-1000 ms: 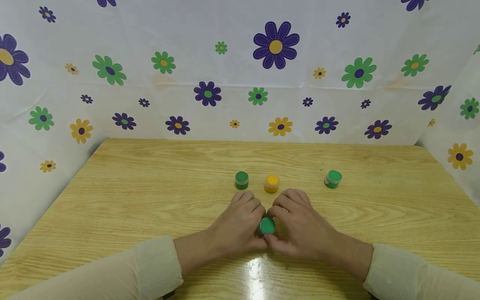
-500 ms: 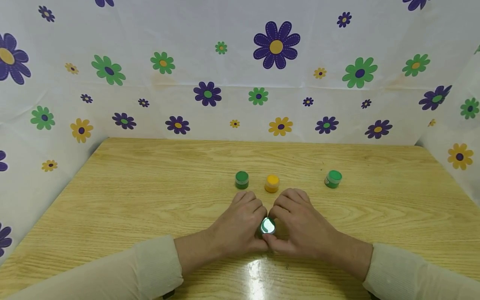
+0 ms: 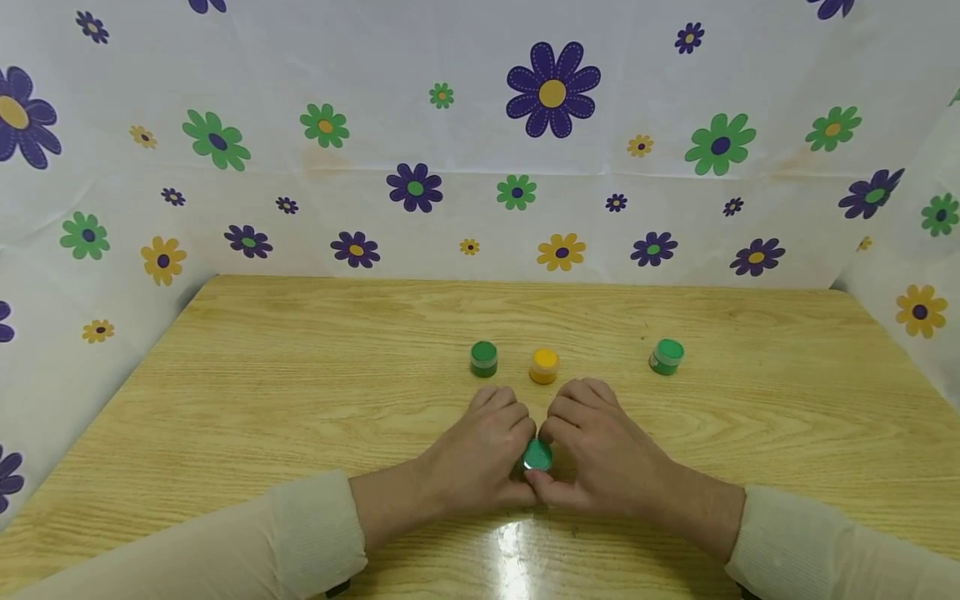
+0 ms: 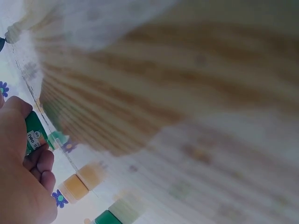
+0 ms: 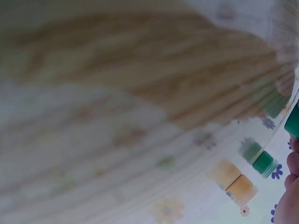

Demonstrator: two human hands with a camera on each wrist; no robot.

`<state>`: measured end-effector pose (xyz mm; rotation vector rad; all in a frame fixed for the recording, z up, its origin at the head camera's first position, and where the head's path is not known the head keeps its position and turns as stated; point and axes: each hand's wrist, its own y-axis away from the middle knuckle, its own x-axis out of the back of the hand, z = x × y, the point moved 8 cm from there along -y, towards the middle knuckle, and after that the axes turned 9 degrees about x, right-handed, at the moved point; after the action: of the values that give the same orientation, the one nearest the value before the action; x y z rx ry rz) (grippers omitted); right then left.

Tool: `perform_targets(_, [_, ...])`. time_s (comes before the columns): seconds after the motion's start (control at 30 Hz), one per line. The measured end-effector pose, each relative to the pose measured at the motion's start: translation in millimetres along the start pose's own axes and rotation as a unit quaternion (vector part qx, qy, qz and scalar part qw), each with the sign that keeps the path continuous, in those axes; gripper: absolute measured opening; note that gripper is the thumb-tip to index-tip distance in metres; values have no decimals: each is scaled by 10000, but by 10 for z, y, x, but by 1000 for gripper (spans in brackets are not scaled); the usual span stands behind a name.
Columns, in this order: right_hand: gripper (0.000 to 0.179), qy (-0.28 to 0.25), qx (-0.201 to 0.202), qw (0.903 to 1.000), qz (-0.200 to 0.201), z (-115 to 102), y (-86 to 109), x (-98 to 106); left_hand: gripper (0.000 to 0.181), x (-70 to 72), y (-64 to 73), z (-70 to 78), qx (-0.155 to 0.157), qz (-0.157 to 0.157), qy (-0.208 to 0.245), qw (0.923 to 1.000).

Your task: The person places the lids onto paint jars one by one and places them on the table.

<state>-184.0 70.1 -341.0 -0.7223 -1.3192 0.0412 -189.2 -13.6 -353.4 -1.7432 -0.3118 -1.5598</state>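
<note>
Between both hands, near the middle front in the head view, is a small green paint jar (image 3: 537, 456) with a glossy top. My left hand (image 3: 480, 454) grips its left side, and my right hand (image 3: 611, 458) grips its right side with the thumb at the near rim. The hands nearly meet, hiding most of the jar's body. In the left wrist view, the jar (image 4: 35, 132) shows a pale printed label between the left fingers and thumb. The right wrist view catches only part of the green jar (image 5: 293, 123) at its edge, above the right fingers (image 5: 293, 163).
Beyond the hands stand a dark green paint jar (image 3: 483, 359) and a yellow one (image 3: 544, 366). Farther right is another green jar (image 3: 666, 357). The wood-grain table (image 3: 315, 358) is bordered by a flowered white cloth (image 3: 465, 133) at the back and sides.
The bright reflection on the held jar's top has appeared and then shrunk to its edge, as the jar tilts slightly. Both hands stay nearly in place around it.
</note>
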Motion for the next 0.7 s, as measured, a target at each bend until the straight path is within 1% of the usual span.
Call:
perform_targets(0.3, [30,21,187,9998,111,-50,-1,-14,38,-41,3,1,64,-245,-21,9997])
perform_targets(0.57, [29,84,211,9997,-49,-71,9,-53,37,-83,11,21,58,-497,-46,9987])
perform_targets(0.7, [29,58,166,9998,-66,-71,10,-57,37,-86,14,19,93,-504,-44,9987])
